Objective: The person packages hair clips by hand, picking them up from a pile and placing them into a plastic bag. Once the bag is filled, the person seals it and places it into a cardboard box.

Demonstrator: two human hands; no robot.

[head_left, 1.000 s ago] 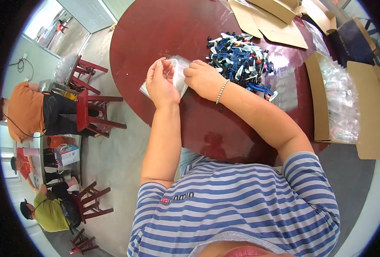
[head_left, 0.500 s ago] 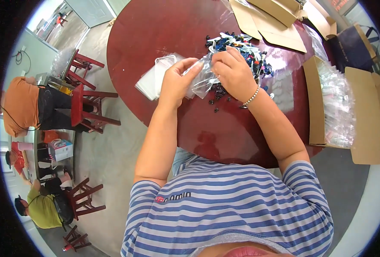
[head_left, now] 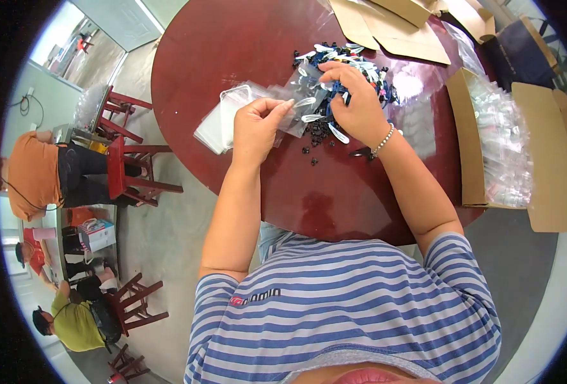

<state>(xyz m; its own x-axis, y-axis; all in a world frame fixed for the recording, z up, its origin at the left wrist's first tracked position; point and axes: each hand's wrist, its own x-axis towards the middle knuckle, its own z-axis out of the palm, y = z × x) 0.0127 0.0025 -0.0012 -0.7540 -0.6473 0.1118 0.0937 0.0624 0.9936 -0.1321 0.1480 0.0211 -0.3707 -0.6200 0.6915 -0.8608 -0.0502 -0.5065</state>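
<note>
My left hand [head_left: 254, 128] pinches the edge of a clear plastic bag [head_left: 295, 125] between thumb and forefinger. The bag reaches toward a pile of small hair clips [head_left: 354, 61], mostly pale snap clips and little dark ones. Pale clips show at the bag, but whether they lie inside or under it I cannot tell. My right hand [head_left: 359, 109], with a beaded bracelet at the wrist, hovers at the pile's near side. Its thumb and fingers are apart, with nothing visible between them. A stack of clear bags [head_left: 210, 133] lies just left of my left hand.
On the right, an open cardboard box [head_left: 472, 160] holds many filled clear packets [head_left: 504, 147]. Flattened cardboard [head_left: 392, 32] lies at the far edge of the round red table [head_left: 213, 45]. Red stools [head_left: 136, 169] and several people are off to the left.
My right hand's fingers have parted and come away from the bag's mouth. The left still pinches the bag, which is now lower and flatter beside the pile.
</note>
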